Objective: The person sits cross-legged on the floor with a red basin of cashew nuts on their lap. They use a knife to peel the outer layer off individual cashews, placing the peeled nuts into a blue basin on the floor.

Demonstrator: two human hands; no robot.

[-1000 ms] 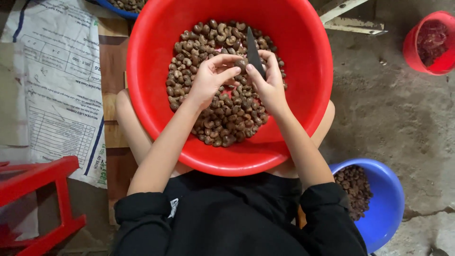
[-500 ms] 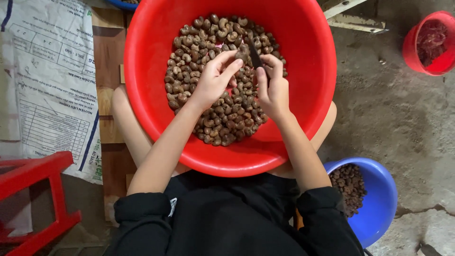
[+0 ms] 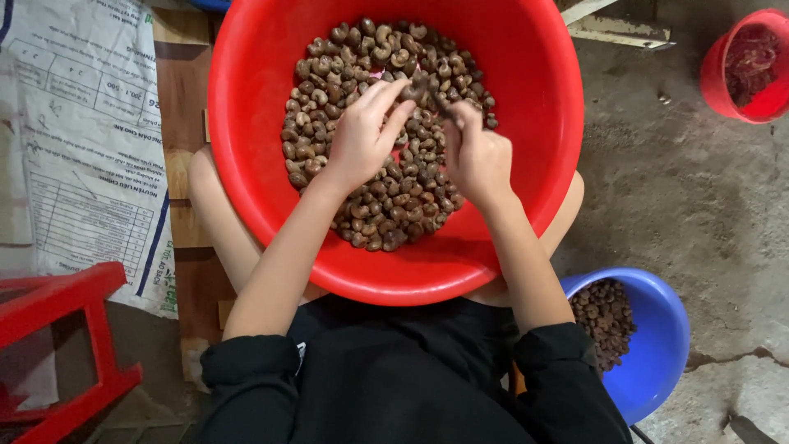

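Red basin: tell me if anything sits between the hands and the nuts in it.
Nothing visible does. The left hand and right hand are inside the red basin, directly over the nuts. The left fingertips pinch one nut at the pile's top; the right hand holds a thin dark tool against it.

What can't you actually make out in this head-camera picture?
- What the left hand pinches: its own fingertips hide it.
- The dark tool in the right hand: mostly covered by the fingers, and blurred.
- The small red bucket: cut by the right edge, contents unclear.
- The red stool: cut by the left edge.
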